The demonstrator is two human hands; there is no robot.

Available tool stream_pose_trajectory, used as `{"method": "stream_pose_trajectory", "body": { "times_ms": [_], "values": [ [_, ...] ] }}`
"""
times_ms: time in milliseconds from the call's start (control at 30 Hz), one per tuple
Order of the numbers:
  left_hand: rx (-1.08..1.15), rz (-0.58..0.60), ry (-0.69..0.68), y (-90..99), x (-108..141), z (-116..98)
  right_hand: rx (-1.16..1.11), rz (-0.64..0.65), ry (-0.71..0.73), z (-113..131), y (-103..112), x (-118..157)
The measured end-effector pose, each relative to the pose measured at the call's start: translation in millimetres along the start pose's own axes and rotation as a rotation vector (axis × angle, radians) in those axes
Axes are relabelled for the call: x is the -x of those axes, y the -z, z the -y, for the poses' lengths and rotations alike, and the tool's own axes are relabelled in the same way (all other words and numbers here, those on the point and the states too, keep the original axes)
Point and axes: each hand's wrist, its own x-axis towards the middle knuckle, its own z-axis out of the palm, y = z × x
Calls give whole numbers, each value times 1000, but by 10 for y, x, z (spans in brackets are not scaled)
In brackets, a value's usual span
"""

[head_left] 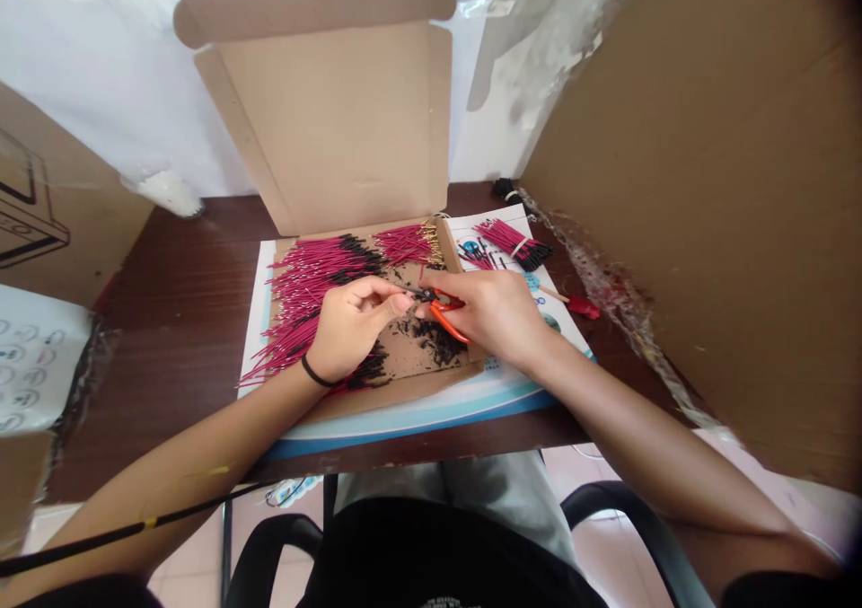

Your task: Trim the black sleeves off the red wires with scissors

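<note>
My left hand (356,321), with a black band at the wrist, pinches a thin dark strand (405,288); whether it is a wire or tubing I cannot tell. Closed around a pair of orange-handled cutters (450,322) is my right hand (491,307). The jaws of the cutters meet the strand's right end, between the two hands. Under them lies an open cardboard box (404,356), holding many dark pink wires with black ends (303,276) on the left. Pink wires with gold tips (408,244) lie at its back. Small black scraps (437,343) cover its right part.
The box lid (329,123) stands upright behind. A banded bundle of pink wires (515,244) lies to the right on a printed sheet (525,392), near a red-tipped item (583,306). Cardboard walls (707,186) flank the brown table (168,321).
</note>
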Motion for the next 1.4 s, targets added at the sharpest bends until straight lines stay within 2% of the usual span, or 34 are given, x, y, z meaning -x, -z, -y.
{"method": "stream_pose_trajectory", "body": {
  "times_ms": [200, 633, 967, 1167, 1400],
  "values": [
    [34, -6, -27, -7, -19, 21, -139, -84, -7, -4, 37, -17],
    [-53, 33, -20, 17, 6, -14, -110, -5, 50, 21, 28, 14],
    [-156, 50, -59, 9, 9, -106, 41, 13, 91, -69, 55, 14],
    [-102, 37, -85, -5, 0, -121, -76, -49, 17, -52, 45, -1],
    [-139, 38, -111, 9, -11, -99, -103, -11, 32, 3, 45, 4]
  ]
}}
